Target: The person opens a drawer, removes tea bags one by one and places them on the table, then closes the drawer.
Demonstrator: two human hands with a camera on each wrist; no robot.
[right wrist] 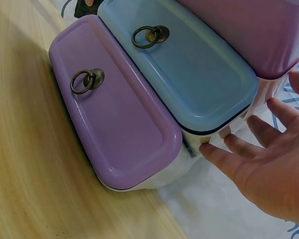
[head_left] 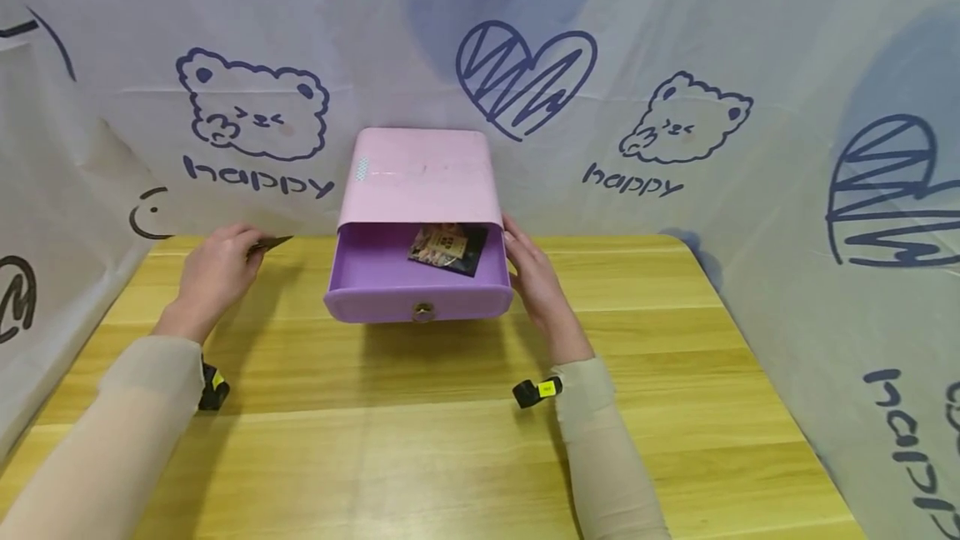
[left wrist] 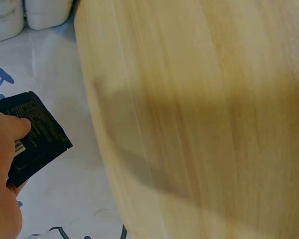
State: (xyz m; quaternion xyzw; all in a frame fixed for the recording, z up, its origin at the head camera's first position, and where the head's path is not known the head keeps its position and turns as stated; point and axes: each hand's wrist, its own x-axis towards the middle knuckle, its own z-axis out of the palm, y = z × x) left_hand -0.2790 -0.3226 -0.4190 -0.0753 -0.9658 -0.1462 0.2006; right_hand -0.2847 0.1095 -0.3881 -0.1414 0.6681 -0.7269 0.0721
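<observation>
A small drawer cabinet with a pale pink top stands at the table's back edge. Its purple top drawer is pulled out, and a dark printed packet lies inside toward the right. My left hand, to the left of the cabinet, pinches a flat black packet between thumb and fingers. Small print and a barcode show on that packet in the left wrist view. My right hand is at the cabinet's right side, fingers extended with the tips against the casing.
Below the pulled-out drawer, a blue drawer and another purple drawer are closed, each with a brass ring pull. The wood-grain table reaches toward me. White cloth with blue drawings hangs behind and at both sides.
</observation>
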